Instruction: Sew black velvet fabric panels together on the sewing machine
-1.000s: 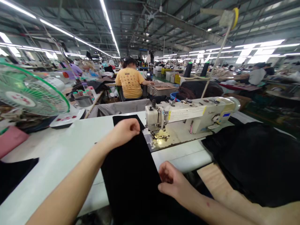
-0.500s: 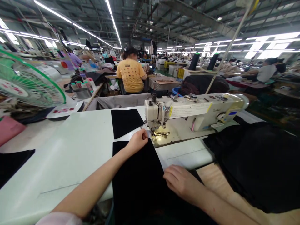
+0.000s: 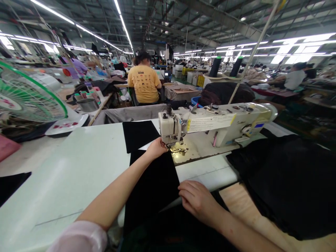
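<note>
A panel of black fabric (image 3: 154, 178) lies over the front edge of the white table (image 3: 99, 168) and hangs down. With fingers pinched together, my left hand (image 3: 156, 148) grips its far edge right beside the presser foot of the sewing machine (image 3: 207, 122). Along the panel's right edge, nearer to me, my right hand (image 3: 198, 199) has its fingers closed on the cloth. Another black fabric piece (image 3: 139, 134) rests flat behind my left hand, left of the machine head. The needle is hidden from view.
A heap of black fabric (image 3: 286, 182) covers the right side, by a wooden board (image 3: 244, 203). On the left stand a green-rimmed fan (image 3: 34, 94) and a metal bowl (image 3: 88, 104). A person in a yellow shirt (image 3: 144, 84) sits ahead, facing away.
My left hand has moved slightly forward with the panel's far edge, up to the presser foot. The panel has shifted forward to meet the other black piece, and my right hand has moved slightly with it.
</note>
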### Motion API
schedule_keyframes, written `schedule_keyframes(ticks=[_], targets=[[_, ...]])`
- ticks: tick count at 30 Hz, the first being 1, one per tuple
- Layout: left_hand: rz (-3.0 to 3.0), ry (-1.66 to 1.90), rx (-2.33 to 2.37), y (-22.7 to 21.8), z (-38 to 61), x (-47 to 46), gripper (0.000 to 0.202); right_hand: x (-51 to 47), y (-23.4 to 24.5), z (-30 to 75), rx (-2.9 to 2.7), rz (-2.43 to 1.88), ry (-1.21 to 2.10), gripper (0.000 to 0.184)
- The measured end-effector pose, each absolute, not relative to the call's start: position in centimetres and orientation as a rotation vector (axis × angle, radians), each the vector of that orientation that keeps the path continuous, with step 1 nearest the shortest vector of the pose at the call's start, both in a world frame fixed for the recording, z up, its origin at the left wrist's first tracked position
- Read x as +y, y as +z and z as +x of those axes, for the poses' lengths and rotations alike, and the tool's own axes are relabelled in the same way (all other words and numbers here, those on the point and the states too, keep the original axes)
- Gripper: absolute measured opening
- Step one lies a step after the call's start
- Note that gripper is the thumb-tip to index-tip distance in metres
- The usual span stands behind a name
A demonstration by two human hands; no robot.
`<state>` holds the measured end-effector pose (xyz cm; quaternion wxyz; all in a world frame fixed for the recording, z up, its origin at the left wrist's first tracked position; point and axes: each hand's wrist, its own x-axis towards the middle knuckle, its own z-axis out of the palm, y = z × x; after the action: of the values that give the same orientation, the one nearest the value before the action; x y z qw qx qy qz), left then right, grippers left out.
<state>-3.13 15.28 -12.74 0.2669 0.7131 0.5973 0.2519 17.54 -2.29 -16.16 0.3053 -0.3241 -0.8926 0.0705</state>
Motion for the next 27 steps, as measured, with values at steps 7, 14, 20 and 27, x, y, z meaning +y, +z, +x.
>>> schedule_keyframes(ticks=[7, 14, 20, 27], targets=[[2.031, 0.661, 1.703, -12.4, -3.1, 15.0, 0.016, -2.2, -16.1, 17.6, -2.386, -0.837, 0.182, 0.023], [2.399, 0.622, 1.503, -12.1, -2.8, 3.2, 0.015, -2.2, -15.8, 17.9, -2.443, -0.833, 0.204, 0.023], [2.662, 0.472, 1.012, -14.0, -4.2, -2.4, 0.033, -0.8, -15.7, 17.4, -2.417, -0.861, 0.231, 0.023], [2.666, 0.533, 0.969, -13.2, -5.2, 2.6, 0.030, 3.2, -16.0, 16.6, -2.400, -0.879, 0.148, 0.026]])
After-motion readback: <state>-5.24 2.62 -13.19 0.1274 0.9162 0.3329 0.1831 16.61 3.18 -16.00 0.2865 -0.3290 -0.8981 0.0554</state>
